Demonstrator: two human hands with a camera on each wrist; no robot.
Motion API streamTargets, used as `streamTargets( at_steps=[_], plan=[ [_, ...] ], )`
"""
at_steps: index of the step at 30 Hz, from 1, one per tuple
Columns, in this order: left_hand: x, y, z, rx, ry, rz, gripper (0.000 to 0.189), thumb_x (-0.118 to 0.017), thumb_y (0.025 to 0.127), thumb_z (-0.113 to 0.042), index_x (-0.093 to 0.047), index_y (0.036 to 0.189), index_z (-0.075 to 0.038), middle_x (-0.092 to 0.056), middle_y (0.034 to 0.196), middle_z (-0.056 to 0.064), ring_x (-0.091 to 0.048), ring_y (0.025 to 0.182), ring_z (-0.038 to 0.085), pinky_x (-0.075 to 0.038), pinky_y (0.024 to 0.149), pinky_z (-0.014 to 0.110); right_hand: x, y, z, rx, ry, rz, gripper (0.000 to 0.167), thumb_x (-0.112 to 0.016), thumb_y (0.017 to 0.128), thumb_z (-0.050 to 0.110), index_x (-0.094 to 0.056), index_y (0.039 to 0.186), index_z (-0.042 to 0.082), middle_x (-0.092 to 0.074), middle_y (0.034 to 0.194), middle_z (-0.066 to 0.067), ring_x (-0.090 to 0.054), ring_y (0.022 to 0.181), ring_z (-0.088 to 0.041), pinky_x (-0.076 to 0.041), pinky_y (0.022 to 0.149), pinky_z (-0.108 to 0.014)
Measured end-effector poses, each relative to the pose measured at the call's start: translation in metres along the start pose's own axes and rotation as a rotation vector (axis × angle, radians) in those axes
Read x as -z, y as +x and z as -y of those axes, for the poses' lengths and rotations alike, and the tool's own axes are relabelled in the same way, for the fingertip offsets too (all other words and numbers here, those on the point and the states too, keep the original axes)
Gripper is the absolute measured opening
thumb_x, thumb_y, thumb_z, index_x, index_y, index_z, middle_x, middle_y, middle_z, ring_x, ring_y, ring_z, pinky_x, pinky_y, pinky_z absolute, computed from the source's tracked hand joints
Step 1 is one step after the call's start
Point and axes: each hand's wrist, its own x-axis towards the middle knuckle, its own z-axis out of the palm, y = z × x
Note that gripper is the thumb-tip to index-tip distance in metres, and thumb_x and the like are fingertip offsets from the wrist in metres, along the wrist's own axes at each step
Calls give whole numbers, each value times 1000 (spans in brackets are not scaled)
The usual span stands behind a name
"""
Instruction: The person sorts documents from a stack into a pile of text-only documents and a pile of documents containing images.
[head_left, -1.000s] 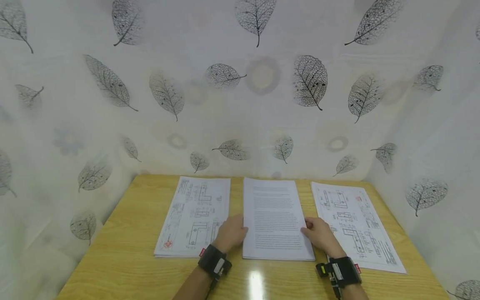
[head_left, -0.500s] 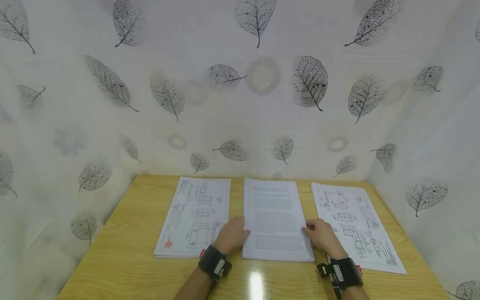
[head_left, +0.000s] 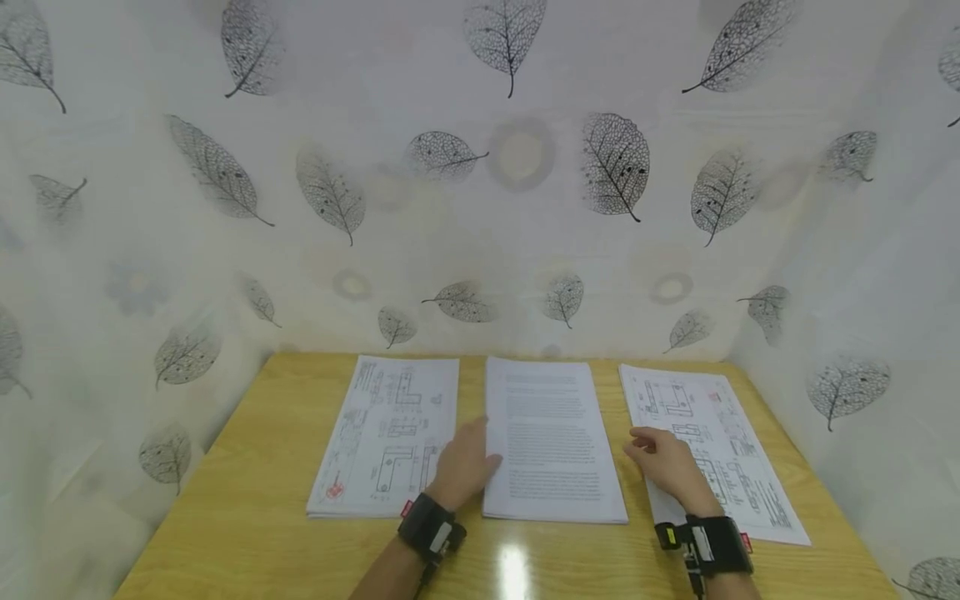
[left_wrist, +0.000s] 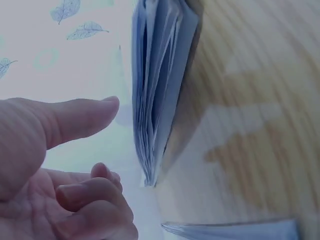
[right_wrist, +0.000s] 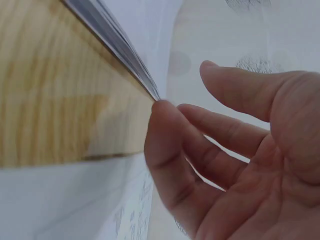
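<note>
The middle stack of printed text sheets (head_left: 555, 442) lies between the hands; its slightly fanned page edges (left_wrist: 155, 90) show in the left wrist view. At its left side is the left hand (head_left: 463, 462), thumb out straight and fingers loosely bent, with nothing between them. In the left wrist view its thumb (left_wrist: 82, 117) points at the page edges across a gap. The right hand (head_left: 667, 467) is off the stack's right side, over the right stack of drawing sheets (head_left: 750, 467). Its fingers (right_wrist: 172, 145) bend loosely, thumb apart, holding nothing.
A left stack of drawing sheets (head_left: 367, 425) with a red stamp lies beside the left hand. All three stacks lie on the wooden table (head_left: 247, 467). A leaf-patterned curtain (head_left: 480, 233) hangs behind it and at both sides. Both wrists wear black straps with cameras.
The right hand has come away from the middle stack's right edge and moved right, over the right stack. The left hand has stayed at the left edge. The stacks lie as before.
</note>
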Motion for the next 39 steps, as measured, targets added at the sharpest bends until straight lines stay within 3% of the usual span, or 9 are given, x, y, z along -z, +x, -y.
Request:
streamTargets(
  at_steps=[3,10,14,19,24,29,33,36,39],
  plan=[
    [0,-4,-8,0,11,2,53,-66,82,-21,-51,129,-5,-60,120,17,-58,108,31,-48,87,46,2,0,-11,-13,-97,-38,59,-58,90,38,-50,128,-7,-55,124,-30,-52,113,-47,-46,86,-55],
    [-6,-8,-38,-122,90,31,38,-66,83,-27,-60,117,-8,-66,96,7,-60,82,19,-47,67,30,-1,0,-28,-108,-306,27,93,-59,80,61,-40,129,-15,-44,115,-39,-44,106,-56,-41,77,-68],
    [-20,-9,-58,-149,51,124,33,-66,83,-29,-64,112,-13,-65,79,-3,-55,64,8,-42,56,23,-1,1,-31,-83,-316,37,76,-64,81,48,-48,121,-15,-51,101,-32,-51,89,-44,-46,67,-51],
    [-40,-8,-80,-174,20,255,31,-66,84,-34,-65,111,-18,-57,68,-12,-47,55,1,-37,51,18,4,0,-29,-45,-258,10,39,-59,83,21,-57,104,-12,-57,80,-15,-50,67,-23,-40,53,-32],
    [-52,-4,-99,-196,-23,332,31,-66,84,-35,-64,111,-19,-61,70,-11,-50,56,0,-40,51,17,9,-2,-29,-59,-166,-4,38,-43,87,10,-50,115,-15,-59,80,-16,-51,62,-19,-37,50,-29],
    [-66,3,-117,-142,-183,391,43,-65,85,-38,-57,123,-18,-68,91,-5,-61,74,4,-48,61,20,19,-6,-31,-108,-66,-4,52,-31,93,17,-31,132,-18,-56,102,-33,-55,71,-24,-41,53,-30],
    [-79,9,-131,-48,-287,408,55,-62,85,-46,-50,131,-18,-67,112,0,-64,97,12,-51,75,27,25,-10,-33,-112,-9,-11,51,-28,96,21,-31,131,-15,-53,109,-36,-56,75,-27,-42,54,-30],
    [-89,13,-139,27,-397,438,63,-60,86,-49,-45,137,-16,-66,113,1,-66,88,13,-51,72,28,27,-11,-34,-102,2,-36,48,-28,97,22,-35,128,-13,-53,109,-35,-56,77,-29,-41,56,-30],
    [-99,15,-143,60,-508,485,56,-58,89,-46,-47,134,-14,-69,95,2,-63,67,13,-48,61,27,25,-11,-34,-100,17,-46,42,-30,97,22,-41,122,-9,-56,104,-30,-55,74,-27,-40,55,-30]
  ],
)
